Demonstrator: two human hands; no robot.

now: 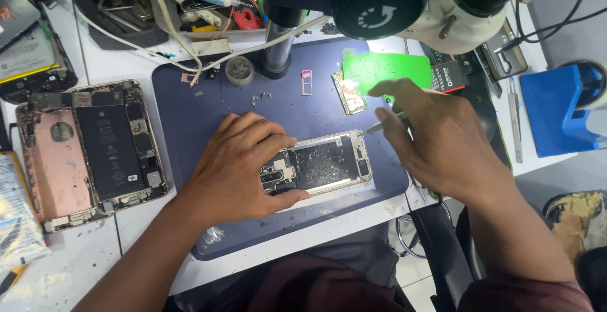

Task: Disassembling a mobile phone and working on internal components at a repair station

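navy mat [190, 97] covers the white counter [95, 249]. at its 5 o'clock lies a gutted phone frame [329, 163], likely light, rigid and fragile. left hand [237, 170] clamps its 9 o'clock end, best held by the edges. right hand [436, 141] at 3 o'clock pinches slim tweezers [382, 124].

Bright even light, sharp, soft shadows

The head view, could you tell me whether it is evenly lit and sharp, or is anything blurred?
Head view: bright, even light with soft shadows under the left hand and right hand; the opened phone on the mat is sharp; the microscope, close to the camera, looks soft.
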